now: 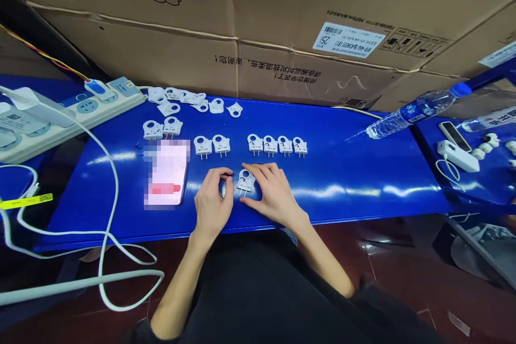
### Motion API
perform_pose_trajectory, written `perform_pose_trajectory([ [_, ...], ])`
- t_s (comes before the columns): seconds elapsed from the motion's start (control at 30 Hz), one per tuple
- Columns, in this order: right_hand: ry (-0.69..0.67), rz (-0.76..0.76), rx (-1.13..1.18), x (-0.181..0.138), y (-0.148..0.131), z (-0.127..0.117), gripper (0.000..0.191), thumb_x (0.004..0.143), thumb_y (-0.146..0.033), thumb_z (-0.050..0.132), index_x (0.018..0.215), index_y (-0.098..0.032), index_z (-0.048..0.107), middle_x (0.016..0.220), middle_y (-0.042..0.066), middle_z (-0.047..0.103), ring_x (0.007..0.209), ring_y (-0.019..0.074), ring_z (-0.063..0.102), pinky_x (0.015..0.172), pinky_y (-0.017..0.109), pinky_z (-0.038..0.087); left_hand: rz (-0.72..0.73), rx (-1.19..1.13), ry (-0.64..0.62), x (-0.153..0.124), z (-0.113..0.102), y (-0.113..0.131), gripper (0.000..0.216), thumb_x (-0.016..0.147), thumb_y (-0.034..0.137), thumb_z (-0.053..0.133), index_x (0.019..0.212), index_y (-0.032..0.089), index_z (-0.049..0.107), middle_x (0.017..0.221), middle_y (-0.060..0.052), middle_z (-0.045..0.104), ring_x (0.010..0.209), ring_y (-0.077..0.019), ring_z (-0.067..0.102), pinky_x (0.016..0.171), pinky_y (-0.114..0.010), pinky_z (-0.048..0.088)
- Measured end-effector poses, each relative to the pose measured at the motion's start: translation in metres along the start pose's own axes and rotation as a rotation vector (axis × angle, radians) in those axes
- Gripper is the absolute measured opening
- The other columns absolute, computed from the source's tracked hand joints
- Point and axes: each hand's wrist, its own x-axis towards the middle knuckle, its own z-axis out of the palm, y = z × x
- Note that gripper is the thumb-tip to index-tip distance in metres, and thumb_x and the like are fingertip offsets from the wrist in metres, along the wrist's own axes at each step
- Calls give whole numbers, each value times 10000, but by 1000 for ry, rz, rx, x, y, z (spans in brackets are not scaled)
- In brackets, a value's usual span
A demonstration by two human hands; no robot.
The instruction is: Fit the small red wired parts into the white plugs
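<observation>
A small white two-pin plug (244,181) with a ring-shaped top lies between my hands, its metal pins toward me. My right hand (274,191) is around its right side, fingers at the ring and thumb beside the pin tips. My left hand (213,199) rests to the left, apart from the plug, its fingers curled and thumb close to the index fingertip; nothing shows in it. Beyond stand more such plugs: several in a right-hand row (270,145), a middle pair (212,145) and a left pair (162,129).
Loose white ring-topped pieces (177,98) lie at the back. A phone (167,172), its screen blurred, is left of my hands. Power strips (84,107) and white cables (115,172) fill the left. A water bottle (415,112) lies right, before a large cardboard box (278,75).
</observation>
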Motion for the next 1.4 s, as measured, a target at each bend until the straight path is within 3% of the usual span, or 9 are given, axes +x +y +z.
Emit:
perform_pose_trajectory([
  [0.3, -18, -95, -32, 11, 5, -7, 812, 868, -428, 823, 1578, -306, 448, 1426, 76, 660, 1217, 350, 544, 956, 540, 494, -32, -54, 23, -1, 1, -2, 184, 1006, 291, 535, 1163, 220, 600, 1116, -63, 715, 933, -186, 703, 661, -285, 507],
  [0.43, 41, -125, -15, 39, 16, -19, 769, 874, -471, 813, 1550, -309, 483, 1451, 44, 647, 1221, 339, 539, 1041, 525, 466, -61, -78, 55, -1, 2, -4, 251, 1004, 287, 530, 1244, 217, 543, 1164, -90, 703, 924, -187, 707, 608, -276, 500],
  [0.57, 40, -181, -59, 74, 29, -27, 771, 858, -469, 829, 1527, -254, 511, 1428, 65, 664, 1194, 339, 535, 973, 495, 498, -70, -81, 63, -1, 3, -5, 253, 983, 273, 557, 1230, 220, 545, 1180, -90, 692, 942, -194, 708, 631, -285, 513],
  [0.87, -40, -215, -162, 109, 43, -13, 822, 785, -414, 897, 1501, -227, 537, 1337, 125, 701, 1192, 368, 540, 926, 498, 497, -76, -74, 43, -1, 1, -2, 224, 975, 275, 566, 1192, 221, 570, 1172, -72, 691, 923, -192, 703, 722, -323, 542],
  [1.0, -47, -192, -191, 109, 41, -16, 807, 804, -394, 880, 1510, -219, 530, 1351, 140, 695, 1208, 374, 526, 943, 513, 486, -82, -73, 38, -1, 1, -1, 226, 974, 281, 566, 1192, 222, 570, 1168, -69, 694, 927, -197, 702, 723, -325, 540],
  [1.23, -121, -268, -231, 118, 22, -19, 791, 889, -434, 784, 1568, -206, 450, 1578, 129, 528, 1340, 377, 448, 1004, 529, 446, -93, -91, 55, -1, 1, -1, 239, 955, 289, 593, 1182, 221, 562, 1117, -58, 690, 847, -173, 688, 651, -294, 514],
  [1.4, -167, -299, -244, 135, 14, -4, 783, 885, -439, 791, 1557, -208, 463, 1456, 115, 644, 1286, 357, 491, 992, 507, 423, -104, -130, 89, -1, 2, -3, 262, 962, 306, 582, 1205, 216, 542, 1073, -60, 678, 818, -161, 682, 580, -261, 500],
])
